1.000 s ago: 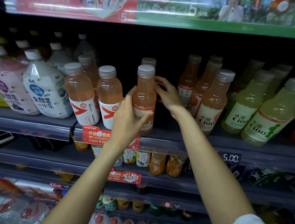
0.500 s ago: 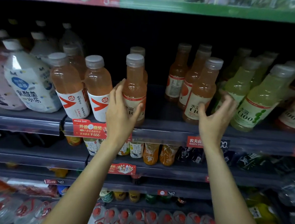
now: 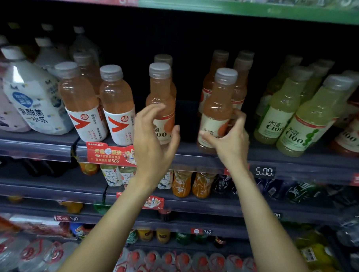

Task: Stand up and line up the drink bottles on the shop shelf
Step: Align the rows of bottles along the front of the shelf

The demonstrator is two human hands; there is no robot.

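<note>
The dark shop shelf (image 3: 194, 155) runs right across the view, its front rail carrying a red promo tag (image 3: 110, 154) left of centre and a 5.00 price tag (image 3: 264, 171) to the right. Far left on it lean white yoghurt-drink bottles (image 3: 32, 100), tipped leftward. Next along, two orange bottles with red-arrow labels (image 3: 97, 105) stand side by side at the front edge, also leaning left. Over on the right, pale green C100 bottles (image 3: 299, 114) sit in rows, tilted to the right.

Centre stage: two orange C100 bottles at the front edge with a dark gap between them. The left orange C100 bottle (image 3: 160, 98) stands upright, another of its kind right behind. The left hand (image 3: 153, 138) cups around its lower label, fingers (image 3: 153, 112) curled and thumb out to the right side; whether they press the bottle, I cannot tell. The right orange C100 bottle (image 3: 216, 108) leans slightly left, and the right hand (image 3: 228, 138) grips it low, thumb across the label's front and fingers wrapped round the far side.

Lower shelves hold small tea and juice bottles (image 3: 180, 183), blurred.
</note>
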